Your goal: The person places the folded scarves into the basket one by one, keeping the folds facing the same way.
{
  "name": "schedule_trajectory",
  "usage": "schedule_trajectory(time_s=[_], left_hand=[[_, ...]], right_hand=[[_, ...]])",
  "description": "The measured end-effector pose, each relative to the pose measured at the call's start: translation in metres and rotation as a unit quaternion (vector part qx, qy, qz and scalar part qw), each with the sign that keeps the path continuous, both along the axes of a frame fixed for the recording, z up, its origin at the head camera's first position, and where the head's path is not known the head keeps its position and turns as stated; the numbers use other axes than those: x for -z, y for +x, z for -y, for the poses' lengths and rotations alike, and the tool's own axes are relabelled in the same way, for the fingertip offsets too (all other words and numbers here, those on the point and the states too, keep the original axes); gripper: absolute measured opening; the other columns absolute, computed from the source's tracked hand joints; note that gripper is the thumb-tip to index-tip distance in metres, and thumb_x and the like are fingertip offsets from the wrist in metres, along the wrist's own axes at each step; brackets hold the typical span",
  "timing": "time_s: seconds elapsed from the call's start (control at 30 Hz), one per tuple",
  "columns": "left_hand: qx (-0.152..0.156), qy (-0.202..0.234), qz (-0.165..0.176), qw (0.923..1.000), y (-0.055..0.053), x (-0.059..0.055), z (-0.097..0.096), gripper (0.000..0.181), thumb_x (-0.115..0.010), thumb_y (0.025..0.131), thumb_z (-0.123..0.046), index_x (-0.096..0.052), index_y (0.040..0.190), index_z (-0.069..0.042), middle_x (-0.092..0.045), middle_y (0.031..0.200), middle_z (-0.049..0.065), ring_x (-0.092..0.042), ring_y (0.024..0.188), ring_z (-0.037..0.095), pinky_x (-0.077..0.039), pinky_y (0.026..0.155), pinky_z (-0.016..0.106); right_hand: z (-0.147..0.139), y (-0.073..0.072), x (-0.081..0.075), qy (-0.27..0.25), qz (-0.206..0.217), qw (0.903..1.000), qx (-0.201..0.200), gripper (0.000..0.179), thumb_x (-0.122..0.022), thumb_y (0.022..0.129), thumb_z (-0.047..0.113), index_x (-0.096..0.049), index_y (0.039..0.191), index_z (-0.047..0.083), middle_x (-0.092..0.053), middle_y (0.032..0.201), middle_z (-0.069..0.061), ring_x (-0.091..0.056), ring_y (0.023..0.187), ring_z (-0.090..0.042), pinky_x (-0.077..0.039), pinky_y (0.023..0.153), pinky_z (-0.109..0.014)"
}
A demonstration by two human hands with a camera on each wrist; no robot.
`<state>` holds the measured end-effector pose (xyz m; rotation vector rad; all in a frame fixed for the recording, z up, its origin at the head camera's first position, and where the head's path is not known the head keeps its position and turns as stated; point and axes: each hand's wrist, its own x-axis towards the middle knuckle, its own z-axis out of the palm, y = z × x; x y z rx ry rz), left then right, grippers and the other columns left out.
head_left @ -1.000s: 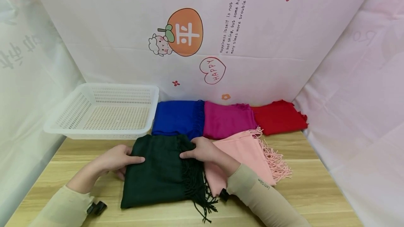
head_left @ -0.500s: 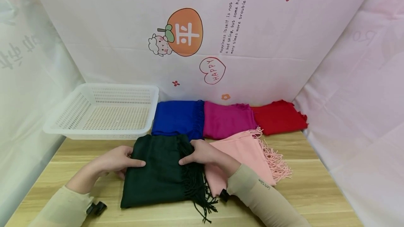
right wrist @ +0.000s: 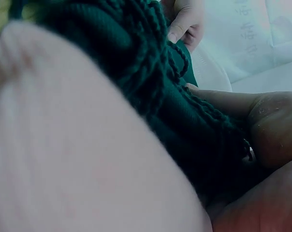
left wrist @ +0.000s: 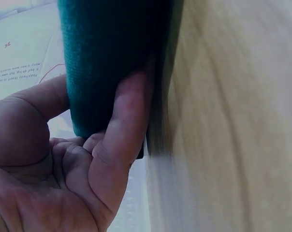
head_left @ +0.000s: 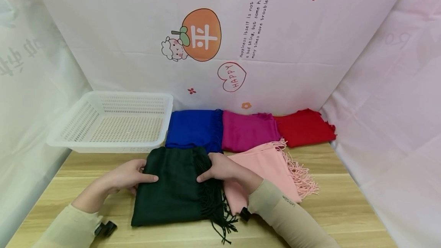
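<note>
A folded dark green scarf (head_left: 175, 190) with a tasselled right end lies at the front of the table. My left hand (head_left: 127, 175) grips its left edge, thumb on top. In the left wrist view the fingers of that hand (left wrist: 119, 121) curl beneath the green fold, down by the wood. At the fringed side, my right hand (head_left: 224, 167) pinches the scarf's upper right part, thumb over the fringe and the other fingers mostly hidden. The right wrist view shows the green tassels (right wrist: 160, 63) close up, with the right thumb (right wrist: 228, 101) lying across the cloth.
A white perforated basket (head_left: 162, 141) stands at the back left. Beside it run folded blue (head_left: 193, 127), magenta (head_left: 249, 131) and red (head_left: 304, 127) scarves. A pink fringed scarf (head_left: 268, 167) lies partly under the right forearm. White printed cloth (head_left: 275, 75) walls the wooden table.
Both thumbs have slid slightly toward the near side along the green scarf, mostly in the first half second. The scarf's near edge and the other scarves stay almost in place.
</note>
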<state>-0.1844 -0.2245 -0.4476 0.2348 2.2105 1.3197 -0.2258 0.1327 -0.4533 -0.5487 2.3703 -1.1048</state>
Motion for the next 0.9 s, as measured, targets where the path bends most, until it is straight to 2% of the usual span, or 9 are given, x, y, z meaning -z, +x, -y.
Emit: schedule_trajectory(time_s=[0.33, 0.4, 0.5, 0.6, 0.77, 0.9], left_hand=[[0.0, 0.005, -0.003, 1.0, 0.0007, -0.0008, -0.0001, 0.038, -0.079, 0.105, -0.027, -0.06, 0.122, 0.002, -0.073, 0.086, 0.012, -0.075, 0.066, 0.026, -0.064, 0.058, 0.039], [-0.002, 0.008, -0.001, 1.0, 0.0009, -0.0006, 0.0001, 0.038, -0.079, 0.106, -0.027, -0.06, 0.122, 0.002, -0.073, 0.087, 0.012, -0.075, 0.068, 0.026, -0.064, 0.058, 0.039], [-0.004, 0.015, 0.006, 0.9999, 0.001, -0.0008, 0.0, 0.039, -0.078, 0.106, -0.026, -0.059, 0.123, 0.002, -0.074, 0.09, 0.012, -0.076, 0.071, 0.026, -0.064, 0.059, 0.039], [-0.005, 0.022, 0.014, 0.9997, 0.0011, -0.001, -0.0001, 0.039, -0.077, 0.106, -0.026, -0.058, 0.124, 0.003, -0.075, 0.093, 0.013, -0.077, 0.074, 0.027, -0.065, 0.06, 0.039], [-0.004, 0.025, 0.021, 0.9994, 0.0005, -0.0001, 0.0004, 0.042, -0.077, 0.107, -0.026, -0.057, 0.127, 0.005, -0.075, 0.095, 0.013, -0.078, 0.077, 0.028, -0.066, 0.061, 0.04], [-0.002, 0.023, 0.021, 0.9995, -0.0005, 0.0013, 0.0012, 0.05, -0.081, 0.104, -0.025, -0.055, 0.134, 0.007, -0.076, 0.099, 0.013, -0.079, 0.081, 0.028, -0.066, 0.062, 0.042]], right_hand=[[-0.0008, 0.0006, 0.0015, -0.01, 0.008, 0.9999, 0.005, 0.063, -0.095, 0.091, 0.031, -0.068, 0.142, 0.008, -0.072, 0.135, -0.005, -0.065, 0.128, -0.025, -0.055, 0.111, -0.05], [-0.0007, 0.0014, 0.0021, -0.015, 0.015, 0.9997, 0.009, 0.073, -0.096, 0.09, 0.034, -0.063, 0.148, 0.004, -0.069, 0.143, -0.009, -0.063, 0.134, -0.027, -0.053, 0.114, -0.051], [-0.0008, 0.003, 0.0022, -0.007, 0.018, 0.9997, 0.016, 0.1, -0.098, 0.087, 0.038, -0.048, 0.16, -0.006, -0.057, 0.159, -0.019, -0.055, 0.146, -0.033, -0.048, 0.12, -0.053], [-0.0005, 0.0043, 0.0018, 0.005, 0.018, 0.9996, 0.019, 0.116, -0.1, 0.084, 0.041, -0.036, 0.166, -0.011, -0.046, 0.168, -0.025, -0.048, 0.152, -0.036, -0.044, 0.124, -0.054], [0.0003, 0.0048, 0.0, 0.022, 0.02, 0.9995, 0.014, 0.116, -0.101, 0.081, 0.042, -0.039, 0.165, -0.01, -0.046, 0.168, -0.026, -0.048, 0.153, -0.038, -0.043, 0.124, -0.054], [0.0008, 0.0041, -0.0005, 0.042, 0.015, 0.9989, 0.01, 0.112, -0.101, 0.08, 0.042, -0.045, 0.161, -0.012, -0.048, 0.166, -0.027, -0.048, 0.154, -0.04, -0.044, 0.124, -0.054]])
